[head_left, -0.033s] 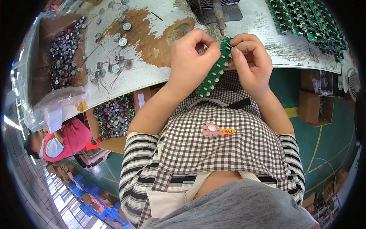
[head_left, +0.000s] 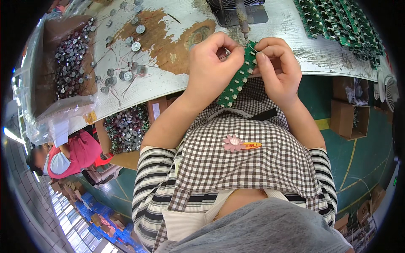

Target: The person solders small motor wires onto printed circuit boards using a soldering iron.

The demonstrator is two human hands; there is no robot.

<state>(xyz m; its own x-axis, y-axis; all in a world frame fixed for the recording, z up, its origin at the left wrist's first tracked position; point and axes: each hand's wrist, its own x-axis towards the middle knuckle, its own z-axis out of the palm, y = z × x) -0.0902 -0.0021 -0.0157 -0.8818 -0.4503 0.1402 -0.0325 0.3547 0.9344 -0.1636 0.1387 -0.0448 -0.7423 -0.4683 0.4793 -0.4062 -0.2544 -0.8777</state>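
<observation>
A narrow green circuit board with rows of small pale connectors slants between my hands, its far end under the tip of a soldering iron. My left hand is closed at the board's left edge, thumb and forefinger pinched together. A small round metal motor with thin wires shows partly inside its curled fingers. On the other side, my right hand is closed too, pinching a thin silvery solder wire near the board's far end. Its lower fingers are partly hidden.
Loose small motors with red wires lie on the worn white table. More motors fill a plastic-lined box at left and a carton below. Green boards are stacked far right. A fan stands behind the iron. Another person sits left.
</observation>
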